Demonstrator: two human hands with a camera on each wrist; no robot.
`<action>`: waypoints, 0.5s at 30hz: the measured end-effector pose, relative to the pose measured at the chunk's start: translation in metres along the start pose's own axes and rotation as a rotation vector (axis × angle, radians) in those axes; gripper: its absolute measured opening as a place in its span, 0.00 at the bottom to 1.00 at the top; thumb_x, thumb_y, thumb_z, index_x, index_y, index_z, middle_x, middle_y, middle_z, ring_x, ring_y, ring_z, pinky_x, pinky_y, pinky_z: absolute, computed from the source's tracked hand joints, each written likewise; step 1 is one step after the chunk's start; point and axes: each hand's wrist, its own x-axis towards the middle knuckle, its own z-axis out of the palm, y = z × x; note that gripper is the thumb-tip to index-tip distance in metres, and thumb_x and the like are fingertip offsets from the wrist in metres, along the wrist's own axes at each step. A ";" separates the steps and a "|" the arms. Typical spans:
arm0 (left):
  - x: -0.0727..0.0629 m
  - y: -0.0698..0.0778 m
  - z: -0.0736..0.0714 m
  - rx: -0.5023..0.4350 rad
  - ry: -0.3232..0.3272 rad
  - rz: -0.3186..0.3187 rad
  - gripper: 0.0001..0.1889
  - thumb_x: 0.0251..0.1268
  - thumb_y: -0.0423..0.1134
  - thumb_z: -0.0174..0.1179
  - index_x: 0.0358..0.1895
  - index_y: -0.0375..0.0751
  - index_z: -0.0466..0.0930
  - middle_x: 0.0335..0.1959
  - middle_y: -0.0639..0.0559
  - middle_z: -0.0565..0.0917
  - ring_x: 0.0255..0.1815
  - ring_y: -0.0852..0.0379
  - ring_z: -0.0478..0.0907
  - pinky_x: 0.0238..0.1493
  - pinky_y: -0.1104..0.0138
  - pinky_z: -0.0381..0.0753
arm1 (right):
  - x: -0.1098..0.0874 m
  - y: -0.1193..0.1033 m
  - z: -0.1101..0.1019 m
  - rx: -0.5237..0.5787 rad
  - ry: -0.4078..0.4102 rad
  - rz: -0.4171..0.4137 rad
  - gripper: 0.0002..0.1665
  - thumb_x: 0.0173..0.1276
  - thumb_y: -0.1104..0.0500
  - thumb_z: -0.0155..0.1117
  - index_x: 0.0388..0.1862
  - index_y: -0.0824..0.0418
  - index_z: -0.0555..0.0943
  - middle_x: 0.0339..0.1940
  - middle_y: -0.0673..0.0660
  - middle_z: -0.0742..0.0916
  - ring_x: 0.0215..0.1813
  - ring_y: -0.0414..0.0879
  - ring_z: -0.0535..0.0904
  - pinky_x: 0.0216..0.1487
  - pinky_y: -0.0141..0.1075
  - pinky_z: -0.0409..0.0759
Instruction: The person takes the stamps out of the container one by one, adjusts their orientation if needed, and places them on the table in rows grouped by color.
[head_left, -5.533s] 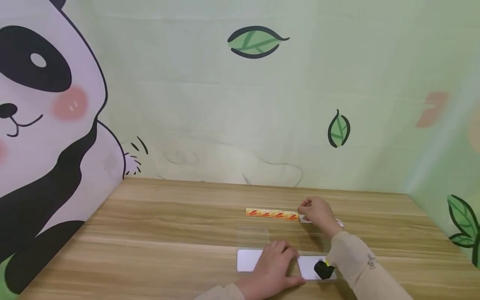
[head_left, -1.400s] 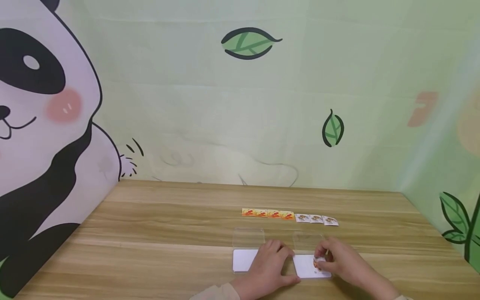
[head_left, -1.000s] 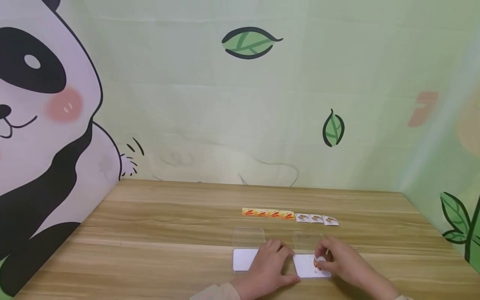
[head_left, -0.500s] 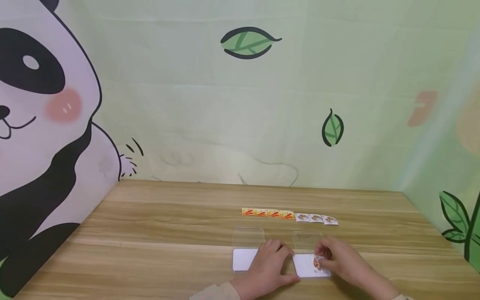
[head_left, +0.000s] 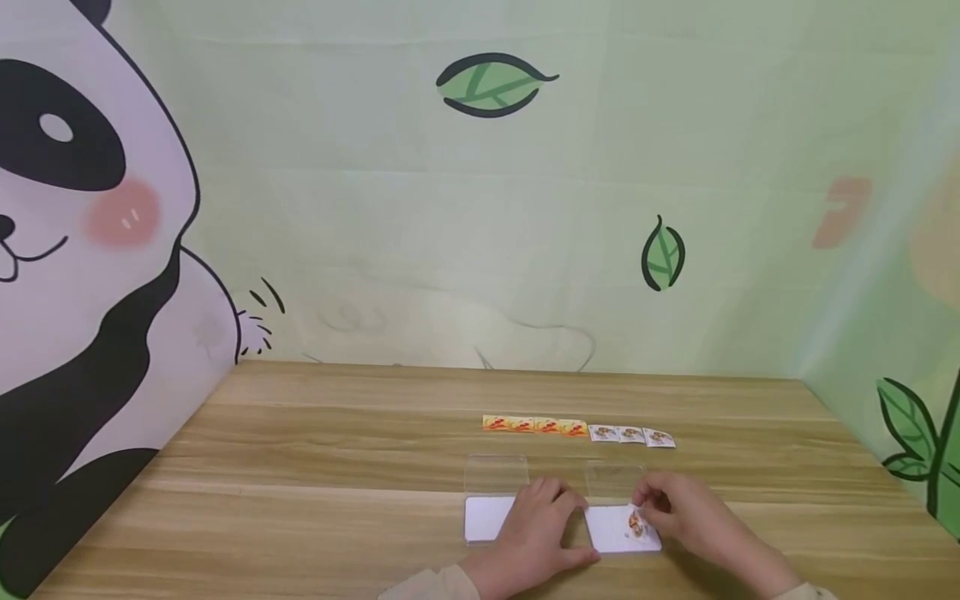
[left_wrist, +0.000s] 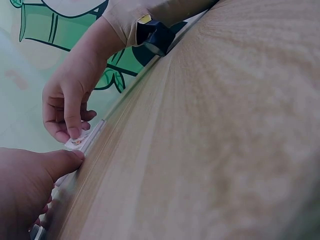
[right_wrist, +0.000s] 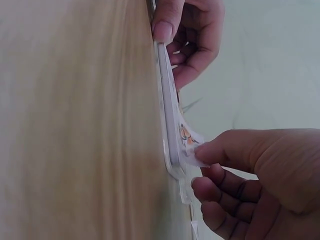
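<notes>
Two clear plastic cases lie side by side on the wooden table, lids folded back. My left hand (head_left: 542,533) covers part of the left case's white insert (head_left: 486,519). Its thumb and forefinger grip the left edge of the right case's white insert (head_left: 609,530). Over that insert's right part, my right hand (head_left: 692,515) pinches a small white sticker (head_left: 636,525) with an orange-brown picture, between thumb and forefinger. In the right wrist view the sticker (right_wrist: 188,140) bends away from the white insert (right_wrist: 170,110) toward the fingertips. The other right-hand fingers are curled.
Behind the cases runs a row of small picture pieces: several orange-yellow ones (head_left: 534,425) on the left and three white ones (head_left: 632,434) on the right. Clear lids (head_left: 497,473) lie between this row and the inserts. A panda-printed backdrop (head_left: 375,208) stands behind the table.
Earlier my right hand was at the row of pieces; it then came to the right case with the sticker. In the last second its fingers shifted slightly right, uncovering more of the picture.
</notes>
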 end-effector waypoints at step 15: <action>0.000 0.000 0.003 0.043 0.020 0.006 0.26 0.50 0.60 0.68 0.49 0.50 0.79 0.44 0.58 0.76 0.48 0.62 0.71 0.51 0.70 0.71 | 0.000 0.015 -0.015 0.301 -0.058 -0.012 0.04 0.63 0.65 0.61 0.36 0.65 0.78 0.29 0.52 0.82 0.30 0.31 0.73 0.28 0.28 0.76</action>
